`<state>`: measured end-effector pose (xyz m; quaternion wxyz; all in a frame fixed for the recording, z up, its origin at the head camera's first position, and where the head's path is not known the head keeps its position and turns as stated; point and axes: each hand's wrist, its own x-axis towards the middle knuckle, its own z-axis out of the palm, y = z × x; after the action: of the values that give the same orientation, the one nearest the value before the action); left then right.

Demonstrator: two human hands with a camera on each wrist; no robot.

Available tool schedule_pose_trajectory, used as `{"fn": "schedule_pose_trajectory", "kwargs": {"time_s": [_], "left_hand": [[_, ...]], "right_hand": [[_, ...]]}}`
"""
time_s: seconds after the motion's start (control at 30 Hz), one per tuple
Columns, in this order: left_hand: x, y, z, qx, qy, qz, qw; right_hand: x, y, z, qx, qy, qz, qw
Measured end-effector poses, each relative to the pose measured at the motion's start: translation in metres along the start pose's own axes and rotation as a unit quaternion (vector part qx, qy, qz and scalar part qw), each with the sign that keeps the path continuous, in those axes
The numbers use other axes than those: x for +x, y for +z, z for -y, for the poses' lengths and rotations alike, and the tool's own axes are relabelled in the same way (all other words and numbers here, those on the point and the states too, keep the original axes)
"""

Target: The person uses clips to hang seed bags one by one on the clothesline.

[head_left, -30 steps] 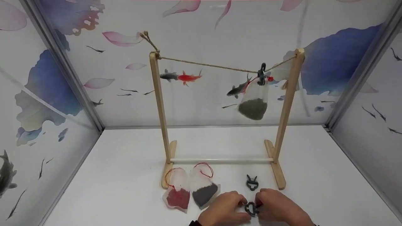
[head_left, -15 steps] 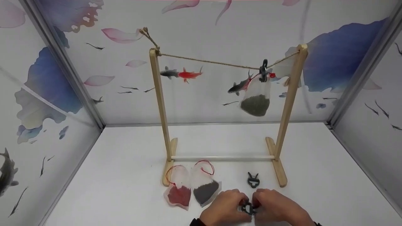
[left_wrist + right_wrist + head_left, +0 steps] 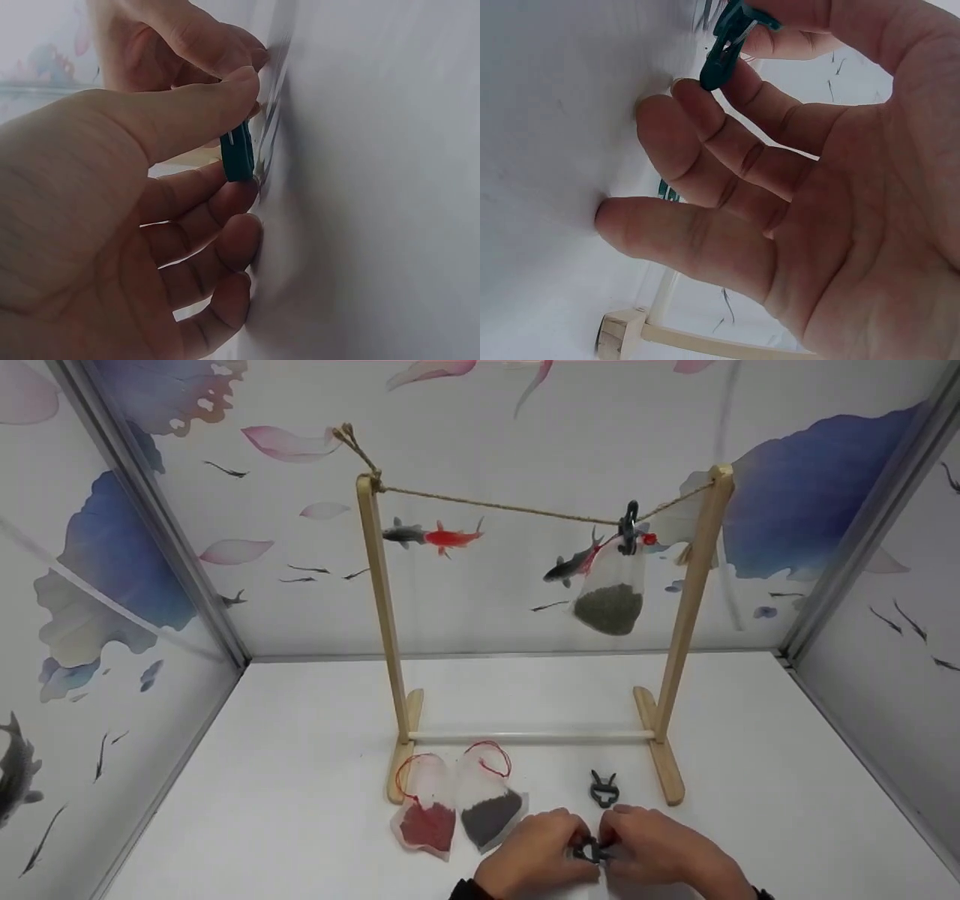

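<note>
Low in the head view, my left hand (image 3: 536, 851) and right hand (image 3: 660, 847) meet at a dark green spring clip (image 3: 591, 851) just over the table. In the left wrist view, the left thumb and forefinger pinch one end of the clip (image 3: 238, 154). The right wrist view shows the right thumb and forefinger gripping the clip (image 3: 731, 41), its other fingers spread toward the table. Something thin and shiny lies beside the clip; its kind is unclear. Left of the hands lie a mesh pouch with dark filling (image 3: 491, 819) and one with red filling (image 3: 426, 826).
A wooden stand (image 3: 679, 660) carries a sagging twine line (image 3: 495, 506). From it hangs a pouch of grey-green filling (image 3: 609, 607), held by a dark clip (image 3: 628, 526). Another clip (image 3: 604, 789) lies beyond my hands. Printed walls (image 3: 510, 607) enclose the table (image 3: 285, 780).
The right hand and the clip have shifted slightly left, toward the left hand. The left fingers, more apart around the clip before, have drawn together on it. The pouches and the stand stay put.
</note>
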<state>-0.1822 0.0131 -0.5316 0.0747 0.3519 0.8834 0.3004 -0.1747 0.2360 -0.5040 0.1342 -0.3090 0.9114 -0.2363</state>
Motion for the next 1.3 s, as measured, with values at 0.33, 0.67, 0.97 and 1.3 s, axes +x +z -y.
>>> {"fn": "schedule_pose_trajectory", "kwargs": {"time_s": [0.33,0.67,0.97,1.3], "left_hand": [[-0.002,-0.019,0.003,-0.003,-0.002,-0.016,0.9999],[-0.010,-0.048,0.000,-0.015,0.028,-0.098,0.9946],[-0.015,-0.059,-0.001,-0.004,0.051,-0.135,0.9896],[-0.015,-0.062,-0.001,-0.041,0.091,-0.150,0.9837]], "right_hand": [[0.002,-0.010,0.002,0.017,-0.006,-0.027,0.999],[0.001,-0.016,0.011,0.000,-0.060,-0.140,0.988],[0.005,-0.012,0.011,0.003,-0.083,-0.215,0.973],[0.007,-0.011,0.013,0.077,-0.081,-0.257,0.960]]}}
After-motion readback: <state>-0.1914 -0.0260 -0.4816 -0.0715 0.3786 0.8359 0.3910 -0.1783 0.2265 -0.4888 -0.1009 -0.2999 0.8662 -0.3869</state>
